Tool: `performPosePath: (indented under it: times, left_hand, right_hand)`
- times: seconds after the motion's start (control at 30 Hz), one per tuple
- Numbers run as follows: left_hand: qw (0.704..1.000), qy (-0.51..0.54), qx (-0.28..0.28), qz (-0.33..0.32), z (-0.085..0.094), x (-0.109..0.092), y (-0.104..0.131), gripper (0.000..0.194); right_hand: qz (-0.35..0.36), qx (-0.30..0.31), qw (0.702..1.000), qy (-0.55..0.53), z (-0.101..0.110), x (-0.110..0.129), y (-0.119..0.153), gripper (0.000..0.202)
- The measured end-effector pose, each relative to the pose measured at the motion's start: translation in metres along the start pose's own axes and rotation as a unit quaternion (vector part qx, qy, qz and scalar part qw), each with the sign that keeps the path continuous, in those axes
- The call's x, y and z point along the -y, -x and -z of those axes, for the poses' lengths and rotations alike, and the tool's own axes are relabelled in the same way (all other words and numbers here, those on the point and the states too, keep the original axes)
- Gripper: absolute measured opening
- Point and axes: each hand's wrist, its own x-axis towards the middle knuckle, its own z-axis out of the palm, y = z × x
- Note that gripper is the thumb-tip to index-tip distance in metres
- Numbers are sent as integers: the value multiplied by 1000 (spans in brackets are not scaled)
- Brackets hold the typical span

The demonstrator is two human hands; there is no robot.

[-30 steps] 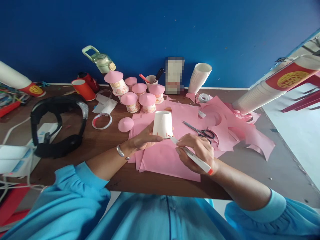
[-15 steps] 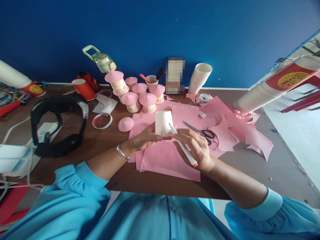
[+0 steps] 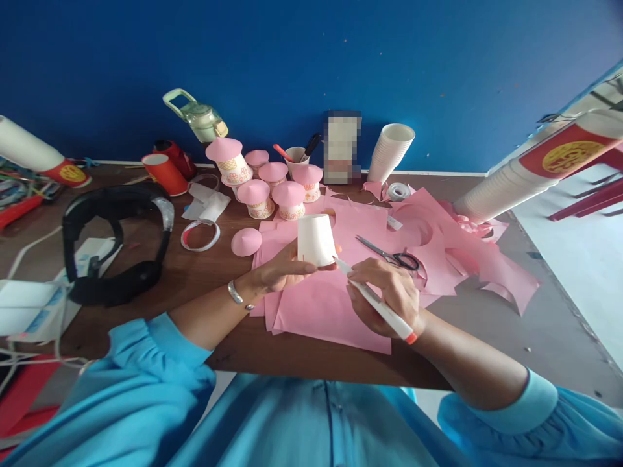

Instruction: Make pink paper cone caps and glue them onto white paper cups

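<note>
A white paper cup (image 3: 315, 239), turned upside down, is gripped from the left and below by my left hand (image 3: 285, 267). Small red marks show near its rim. My right hand (image 3: 387, 292) is closed round a white marker (image 3: 382, 306) with an orange-red end. The marker's tip is at the cup's lower right edge; whether it touches, I cannot tell. Beneath both hands lie pink paper sheets (image 3: 326, 311). Scissors (image 3: 387, 253) with dark handles rest on the paper just beyond my right hand.
Several decorated cups with pink cone tops (image 3: 288, 194) stand behind. A loose pink cone (image 3: 246, 242) and a tape roll (image 3: 200, 235) lie left, beside a black headband-like device (image 3: 117, 292). Cup stacks (image 3: 392, 150) and pink scraps (image 3: 438, 233) occupy the right; a bottle (image 3: 202, 120) stands at the wall.
My right hand and the marker have moved right and slightly down, bringing the tip from the cup's side to its lower edge. The cup has shifted slightly left and turned in my left hand.
</note>
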Motion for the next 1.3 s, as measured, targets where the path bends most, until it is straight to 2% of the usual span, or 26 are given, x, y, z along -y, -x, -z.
performPosePath:
  times: [0.2, 0.5, 0.87, 1.3]
  left_hand:
    - [998, -55, -8, 22, -11, -13, 2, 68]
    - [997, -64, -24, 43, -6, -6, 3, 72]
    - [997, -52, -34, 49, -9, -6, 3, 71]
    - [997, -64, -12, 29, -7, -4, 1, 64]
  right_hand:
    - [36, 25, 999, 2, -5, 0, 6, 28]
    - [26, 35, 999, 10, -4, 0, 5, 30]
    - [16, 46, 999, 16, -3, 0, 4, 25]
    - [1, 67, 998, 22, -3, 6, 1, 24]
